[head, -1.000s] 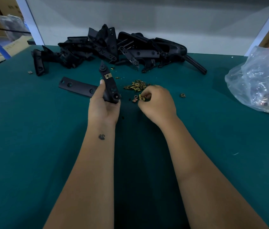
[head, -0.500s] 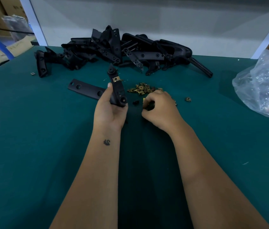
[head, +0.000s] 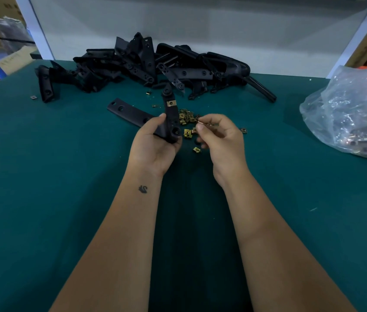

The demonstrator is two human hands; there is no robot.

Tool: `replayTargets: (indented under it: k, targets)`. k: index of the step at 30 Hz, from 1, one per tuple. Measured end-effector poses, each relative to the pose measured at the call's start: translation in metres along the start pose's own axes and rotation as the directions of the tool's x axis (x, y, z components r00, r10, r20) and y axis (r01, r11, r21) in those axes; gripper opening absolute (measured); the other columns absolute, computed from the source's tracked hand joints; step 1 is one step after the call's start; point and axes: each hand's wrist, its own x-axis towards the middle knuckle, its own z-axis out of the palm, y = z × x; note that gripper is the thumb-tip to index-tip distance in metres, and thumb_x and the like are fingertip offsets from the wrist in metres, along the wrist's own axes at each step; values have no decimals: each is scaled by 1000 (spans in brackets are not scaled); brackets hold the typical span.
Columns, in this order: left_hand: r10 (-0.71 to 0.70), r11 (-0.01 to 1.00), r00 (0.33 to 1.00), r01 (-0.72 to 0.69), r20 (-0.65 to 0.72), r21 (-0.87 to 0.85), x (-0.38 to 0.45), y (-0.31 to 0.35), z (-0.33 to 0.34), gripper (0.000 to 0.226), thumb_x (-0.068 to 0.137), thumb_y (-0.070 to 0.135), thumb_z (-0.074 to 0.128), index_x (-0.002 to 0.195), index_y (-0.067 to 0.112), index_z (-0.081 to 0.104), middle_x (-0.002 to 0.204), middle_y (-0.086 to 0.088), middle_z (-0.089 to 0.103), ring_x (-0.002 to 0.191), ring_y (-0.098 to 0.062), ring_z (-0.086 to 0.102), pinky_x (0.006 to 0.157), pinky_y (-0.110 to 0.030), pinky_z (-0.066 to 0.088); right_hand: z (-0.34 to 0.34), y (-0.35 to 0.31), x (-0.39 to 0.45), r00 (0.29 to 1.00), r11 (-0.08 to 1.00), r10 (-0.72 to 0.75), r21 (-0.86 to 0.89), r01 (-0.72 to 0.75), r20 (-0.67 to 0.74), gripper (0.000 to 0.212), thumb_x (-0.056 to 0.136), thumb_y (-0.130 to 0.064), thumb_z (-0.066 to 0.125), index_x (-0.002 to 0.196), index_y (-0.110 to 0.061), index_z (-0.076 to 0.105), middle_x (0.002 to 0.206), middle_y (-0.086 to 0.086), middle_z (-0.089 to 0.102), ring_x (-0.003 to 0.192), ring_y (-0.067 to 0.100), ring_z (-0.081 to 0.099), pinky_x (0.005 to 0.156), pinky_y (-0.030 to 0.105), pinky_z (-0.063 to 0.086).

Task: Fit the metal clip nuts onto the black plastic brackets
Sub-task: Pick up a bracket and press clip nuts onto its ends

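Green felt covers the counter (head: 43,176), where a pile of black brackets (head: 146,66) is heaped. One black bracket (head: 171,118), a clip nut fitted, is gripped upright by the left hand (head: 155,143). Another clip nut (head: 200,123) is pinched by the right hand (head: 220,140), beside loose clip nuts (head: 186,118).

Bracket (head: 171,118) in left hand (head: 155,145)

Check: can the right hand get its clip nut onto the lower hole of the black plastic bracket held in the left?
Probably yes. The right hand pinches a small brass-coloured clip nut just beside the black plastic bracket, which the left hand holds upright. Nothing lies between them; one fitted clip nut sits higher up.
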Motion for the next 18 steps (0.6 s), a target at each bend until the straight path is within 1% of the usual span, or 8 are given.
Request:
replayTargets:
  k: [2,5,8,10,12,14,16,18]
  targets:
    - [4,1000,1000,-4,30,12,-1,0,0,12,97,5,50,88,12,55,73,-2,67,71,-15,58,74,-29,46,1,-1,-1,999,999,32,25,-33,14,19,89,-3,67,84,-21,68,68,-9,66,64,6,63,61,20,50]
    - [8,1000,997,-10,75,27,-3,0,0,13,97,4,48,89,11,57,75,-3,69,76,-16,61,76,-29,47,4,-2,-2,998,994,59,85,-62,38,18,90,0,64,85,-17,67,73,-1,69,70,11,68,63,24,52]
    - [0,998,993,-8,120,68,-4,0,0,14,97,4,46,94,8,58,83,-6,70,83,-19,62,79,-30,49,4,-2,-2,995,988,61,135,-71,81,19,91,2,60,86,-16,65,74,4,71,68,15,68,61,24,52]
    - [-3,995,992,-9,126,95,-3,0,0,13,97,3,46,96,7,58,90,-8,68,87,-21,62,79,-29,49,4,-2,0,994,982,64,171,-78,89,20,91,4,57,82,-13,65,77,6,69,71,16,67,64,26,52]
    - [-8,993,992,-7,126,118,-2,-1,0,13,96,2,47,104,5,56,103,-12,64,94,-23,60,80,-29,49,4,-2,2,993,978,60,195,-79,100,17,90,2,59,81,-11,65,76,5,67,72,15,64,68,27,51]
    - [-11,991,992,-6,129,131,-1,-2,0,20,95,1,48,114,5,50,113,-15,58,100,-25,58,80,-31,50,5,-2,2,993,981,66,177,-83,100,13,89,2,62,85,-10,63,73,1,66,67,11,62,67,25,51]
    - [-11,991,989,-9,145,137,0,-2,0,26,95,0,47,119,8,45,116,-16,54,100,-26,56,78,-32,50,5,-1,2,989,977,102,179,-120,107,14,87,5,64,90,-9,62,72,0,65,62,9,60,63,23,49]
    - [-12,991,988,-10,156,136,0,-2,0,30,94,-1,47,121,10,43,116,-16,53,99,-26,57,77,-32,51,5,-2,2,981,968,141,189,-165,133,14,86,5,65,88,-9,66,71,0,66,60,8,58,60,21,47]
